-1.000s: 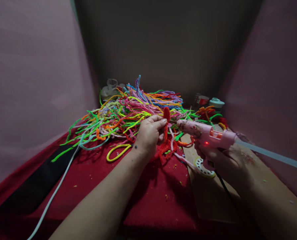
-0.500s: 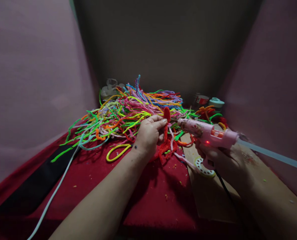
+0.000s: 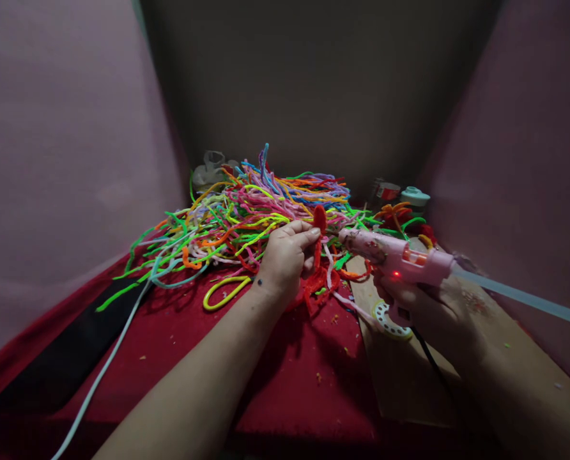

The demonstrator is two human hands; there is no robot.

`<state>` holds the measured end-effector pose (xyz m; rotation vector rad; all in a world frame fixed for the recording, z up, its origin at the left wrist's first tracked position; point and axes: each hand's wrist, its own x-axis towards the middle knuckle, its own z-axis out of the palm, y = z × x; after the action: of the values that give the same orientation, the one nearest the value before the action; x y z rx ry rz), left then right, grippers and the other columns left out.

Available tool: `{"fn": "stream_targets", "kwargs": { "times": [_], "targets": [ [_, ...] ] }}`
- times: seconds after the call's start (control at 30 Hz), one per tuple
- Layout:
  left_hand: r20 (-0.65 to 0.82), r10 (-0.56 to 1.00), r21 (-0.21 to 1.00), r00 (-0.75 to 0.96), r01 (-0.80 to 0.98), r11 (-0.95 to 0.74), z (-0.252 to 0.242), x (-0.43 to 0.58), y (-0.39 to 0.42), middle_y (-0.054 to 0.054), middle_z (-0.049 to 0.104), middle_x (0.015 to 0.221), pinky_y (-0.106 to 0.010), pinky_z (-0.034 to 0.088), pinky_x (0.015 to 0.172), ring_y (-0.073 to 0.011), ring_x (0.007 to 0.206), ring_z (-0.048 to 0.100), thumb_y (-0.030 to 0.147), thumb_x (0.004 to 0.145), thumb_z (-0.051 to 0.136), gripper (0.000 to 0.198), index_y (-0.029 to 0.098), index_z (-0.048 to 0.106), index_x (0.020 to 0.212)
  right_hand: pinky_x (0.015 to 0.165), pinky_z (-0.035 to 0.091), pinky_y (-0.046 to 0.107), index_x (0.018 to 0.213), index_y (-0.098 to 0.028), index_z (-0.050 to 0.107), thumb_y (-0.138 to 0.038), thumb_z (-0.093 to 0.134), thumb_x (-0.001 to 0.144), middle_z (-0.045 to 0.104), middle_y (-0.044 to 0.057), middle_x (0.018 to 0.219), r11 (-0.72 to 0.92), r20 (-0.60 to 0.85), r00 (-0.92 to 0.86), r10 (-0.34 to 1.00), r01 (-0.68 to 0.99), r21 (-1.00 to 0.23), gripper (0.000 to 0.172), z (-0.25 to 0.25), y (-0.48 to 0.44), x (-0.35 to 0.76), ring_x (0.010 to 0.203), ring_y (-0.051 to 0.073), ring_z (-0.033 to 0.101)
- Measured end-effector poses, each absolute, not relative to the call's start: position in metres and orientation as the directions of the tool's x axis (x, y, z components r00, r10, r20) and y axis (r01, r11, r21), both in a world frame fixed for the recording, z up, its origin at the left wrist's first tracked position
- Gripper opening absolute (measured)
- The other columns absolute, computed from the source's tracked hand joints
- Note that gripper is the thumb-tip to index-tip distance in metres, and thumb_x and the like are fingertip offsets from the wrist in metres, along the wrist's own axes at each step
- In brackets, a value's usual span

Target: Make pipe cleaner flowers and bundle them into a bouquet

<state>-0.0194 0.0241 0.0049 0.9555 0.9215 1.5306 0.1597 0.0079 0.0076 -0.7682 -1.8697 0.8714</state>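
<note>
Between thumb and fingers, my left hand pinches a red pipe cleaner, its fuzzy rounded end standing up above the fingertips. My right hand is wrapped around the handle of a pink hot glue gun, whose red light glows and whose long clear glue stick sticks out at the back. The gun's nozzle points left and is at or very close to the red piece; contact cannot be made out. Below hang red loops and a pale pink pipe cleaner.
A large heap of coloured pipe cleaners covers the back of the red cloth. A cardboard sheet lies at right, with a white holed ring. At left are a black flat object and a white cable.
The glue gun and my right hand have shifted very slightly left. My left hand keeps its pinch on the red pipe cleaner, almost unmoved.
</note>
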Motion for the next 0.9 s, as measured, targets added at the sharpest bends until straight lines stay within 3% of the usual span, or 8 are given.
{"fn": "stream_targets", "kwargs": {
  "times": [0.1,0.2,0.27,0.37,0.57,0.7,0.8,0.9],
  "targets": [
    [0.111,0.985,0.917,-0.13,-0.368,-0.151,0.005,-0.019,0.024,0.006,0.04,0.044,-0.017,0.019,0.032,-0.0038,0.031,0.028,0.014,0.07,0.056,0.011,0.017,0.048,0.064,0.091,0.046,0.041,0.127,-0.019,0.052,-0.031,0.048,0.08,0.058,0.009,0.122,0.543,0.449,-0.473,0.758,0.076,-0.836,0.049,0.005,0.009,0.159,0.111,0.027,0.053],
    [0.11,0.984,0.92,-0.137,-0.36,-0.153,0.005,-0.019,0.024,0.006,0.039,0.043,-0.016,0.018,0.032,-0.0038,0.031,0.028,0.015,0.07,0.056,0.011,0.016,0.048,0.063,0.099,0.04,0.042,0.126,-0.021,0.052,-0.028,0.048,0.082,0.055,0.006,0.128,0.584,0.496,-0.482,0.722,0.041,-0.811,0.045,0.002,0.01,0.159,0.119,0.026,0.049],
    [0.11,0.984,0.921,-0.138,-0.359,-0.153,0.005,-0.02,0.025,0.006,0.04,0.044,-0.016,0.018,0.032,-0.0038,0.031,0.029,0.015,0.07,0.057,0.01,0.016,0.049,0.063,0.093,0.046,0.04,0.124,-0.022,0.055,-0.028,0.049,0.082,0.059,0.006,0.121,0.594,0.506,-0.461,0.729,0.059,-0.803,0.042,0.001,0.01,0.159,0.113,0.026,0.053],
    [0.091,0.987,0.921,-0.136,-0.365,-0.135,0.006,-0.02,0.024,0.005,0.042,0.046,-0.016,0.02,0.032,-0.0039,0.032,0.03,0.014,0.069,0.057,0.01,0.016,0.049,0.064,0.071,0.054,0.034,0.118,-0.023,0.059,-0.029,0.052,0.082,0.067,0.007,0.098,0.589,0.514,-0.389,0.764,0.096,-0.803,0.038,-0.001,0.01,0.162,0.09,0.024,0.063],
    [0.047,0.992,0.911,-0.117,-0.401,-0.091,0.006,-0.02,0.023,0.006,0.041,0.045,-0.015,0.022,0.032,-0.0034,0.031,0.03,0.014,0.068,0.059,0.014,0.016,0.047,0.061,0.039,0.043,0.022,0.109,-0.026,0.063,-0.029,0.057,0.079,0.061,0.001,0.069,0.505,0.462,-0.27,0.845,0.118,-0.855,0.031,-0.015,0.016,0.173,0.05,0.012,0.053],
    [0.01,0.997,0.899,-0.07,-0.437,-0.039,0.006,-0.022,0.024,0.007,0.04,0.045,-0.015,0.023,0.032,-0.0024,0.029,0.028,0.013,0.068,0.06,0.015,0.016,0.046,0.062,0.034,0.035,0.02,0.113,-0.026,0.059,-0.03,0.058,0.078,0.06,0.002,0.073,0.436,0.401,-0.207,0.892,0.164,-0.885,0.036,-0.01,0.018,0.175,0.045,0.009,0.046],
    [-0.031,0.999,0.864,0.016,-0.502,0.035,0.006,-0.026,0.027,0.006,0.043,0.047,-0.015,0.023,0.031,-0.0028,0.029,0.029,0.011,0.072,0.056,0.015,0.016,0.046,0.063,0.037,0.035,0.02,0.122,-0.023,0.053,-0.033,0.053,0.081,0.059,0.002,0.073,0.407,0.363,-0.198,0.91,0.271,-0.872,0.042,-0.004,0.022,0.185,0.047,0.009,0.045],
    [-0.09,0.985,0.783,0.147,-0.601,0.161,0.009,-0.031,0.028,0.004,0.045,0.049,-0.015,0.025,0.031,-0.0025,0.03,0.029,0.013,0.08,0.048,0.015,0.015,0.047,0.065,0.042,0.038,0.022,0.115,-0.018,0.057,-0.039,0.052,0.083,0.057,0.001,0.068,0.414,0.411,-0.094,0.907,0.38,-0.827,0.039,-0.009,0.029,0.214,0.052,0.012,0.049]
  ]
}}
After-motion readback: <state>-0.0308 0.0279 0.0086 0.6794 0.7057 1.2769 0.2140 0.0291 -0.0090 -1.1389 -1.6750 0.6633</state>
